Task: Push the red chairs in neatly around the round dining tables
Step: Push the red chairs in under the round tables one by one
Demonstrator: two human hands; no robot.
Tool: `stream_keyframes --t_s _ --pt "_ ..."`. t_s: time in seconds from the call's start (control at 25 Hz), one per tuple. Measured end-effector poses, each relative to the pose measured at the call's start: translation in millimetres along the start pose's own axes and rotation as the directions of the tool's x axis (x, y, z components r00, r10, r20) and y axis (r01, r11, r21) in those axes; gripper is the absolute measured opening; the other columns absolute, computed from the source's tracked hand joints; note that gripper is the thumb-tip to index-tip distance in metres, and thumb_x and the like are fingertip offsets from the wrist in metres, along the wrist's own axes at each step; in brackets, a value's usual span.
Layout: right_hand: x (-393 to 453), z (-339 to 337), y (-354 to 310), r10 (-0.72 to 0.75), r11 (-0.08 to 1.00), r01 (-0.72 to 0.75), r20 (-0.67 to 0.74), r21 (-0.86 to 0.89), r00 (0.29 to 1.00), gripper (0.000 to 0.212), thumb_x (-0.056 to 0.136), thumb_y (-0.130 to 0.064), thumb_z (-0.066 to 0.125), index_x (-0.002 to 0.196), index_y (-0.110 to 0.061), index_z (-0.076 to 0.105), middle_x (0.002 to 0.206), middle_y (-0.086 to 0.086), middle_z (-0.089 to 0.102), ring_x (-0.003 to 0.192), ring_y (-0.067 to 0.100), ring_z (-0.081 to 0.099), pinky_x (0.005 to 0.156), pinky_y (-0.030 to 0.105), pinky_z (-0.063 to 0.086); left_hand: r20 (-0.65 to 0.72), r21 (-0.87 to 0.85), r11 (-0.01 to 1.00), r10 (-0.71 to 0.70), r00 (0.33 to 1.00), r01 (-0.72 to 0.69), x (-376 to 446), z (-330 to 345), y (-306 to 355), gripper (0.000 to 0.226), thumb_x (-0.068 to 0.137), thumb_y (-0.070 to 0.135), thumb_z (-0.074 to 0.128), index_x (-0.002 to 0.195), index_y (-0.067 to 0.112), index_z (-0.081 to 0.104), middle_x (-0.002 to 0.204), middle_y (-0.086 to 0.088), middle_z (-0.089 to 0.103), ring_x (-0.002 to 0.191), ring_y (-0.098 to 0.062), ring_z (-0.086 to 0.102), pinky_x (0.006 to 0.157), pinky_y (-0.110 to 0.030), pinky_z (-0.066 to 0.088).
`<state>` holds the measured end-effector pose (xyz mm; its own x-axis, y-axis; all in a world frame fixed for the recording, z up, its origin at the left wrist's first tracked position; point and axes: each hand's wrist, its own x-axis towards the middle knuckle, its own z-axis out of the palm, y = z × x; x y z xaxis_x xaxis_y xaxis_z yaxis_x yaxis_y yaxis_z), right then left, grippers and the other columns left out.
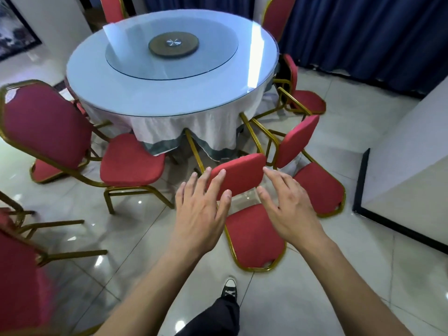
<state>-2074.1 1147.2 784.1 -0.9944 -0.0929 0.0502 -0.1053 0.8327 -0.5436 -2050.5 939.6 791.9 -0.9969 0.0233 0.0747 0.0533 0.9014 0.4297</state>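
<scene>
Two spread hands above a fallen red chair (244, 202).
Left hand (201, 209) and right hand (288, 209) wide, holding nothing; chair legs half hidden under the round surface (97, 76)'s cloth.

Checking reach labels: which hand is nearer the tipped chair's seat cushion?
Left. The left hand overlaps the left edge of the seat cushion, its fingers across it; the right hand hovers just off its lower right corner.
</scene>
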Motion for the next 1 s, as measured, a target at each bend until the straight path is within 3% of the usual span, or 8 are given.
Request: stream_keyframes --t_s 0.52,0.76,1.0 --pt "116.0 -39.0 42.7 -0.052 0.999 0.051 -0.004 -0.018 0.999 0.058 0.104 -0.057 0.033 0.155 -0.031 0.035 0.153 -0.004 0.045 0.142 0.015 0.038 0.120 0.049 0.031 -0.045 -0.022 1.000 -0.010 0.999 0.009 116.5 19.4 44.9 0.063 0.100 0.061 0.008 0.157 0.040 0.025 0.165 0.004 0.025 0.154 -0.019 0.010 0.123 -0.045 0.010" --pt "143.8 -81.8 114.3 -0.051 0.999 0.051 -0.035 -0.003 0.998 0.058 0.103 -0.062 0.029 0.155 -0.035 0.032 0.153 -0.008 0.043 0.142 0.012 0.037 0.120 0.048 0.032 -0.059 -0.001 1.000 0.022 0.998 -0.023 158.1 48.4 117.3 0.063 0.099 0.060 0.007 0.157 0.041 0.024 0.166 0.005 0.023 0.155 -0.018 0.008 0.124 -0.043 0.007" --pt "171.4 -156.6 229.3 -0.099 0.995 0.099 -0.026 0.008 0.995 0.059 0.102 -0.060 0.028 0.154 -0.033 0.034 0.151 -0.005 0.045 0.139 0.014 0.040 0.119 0.047 0.033 -0.072 0.019 1.000 -0.017 0.997 0.018 185.3 114.0 233.5 0.066 0.097 0.061 0.006 0.157 0.041 0.026 0.166 0.005 0.023 0.155 -0.018 0.009 0.124 -0.040 0.006"
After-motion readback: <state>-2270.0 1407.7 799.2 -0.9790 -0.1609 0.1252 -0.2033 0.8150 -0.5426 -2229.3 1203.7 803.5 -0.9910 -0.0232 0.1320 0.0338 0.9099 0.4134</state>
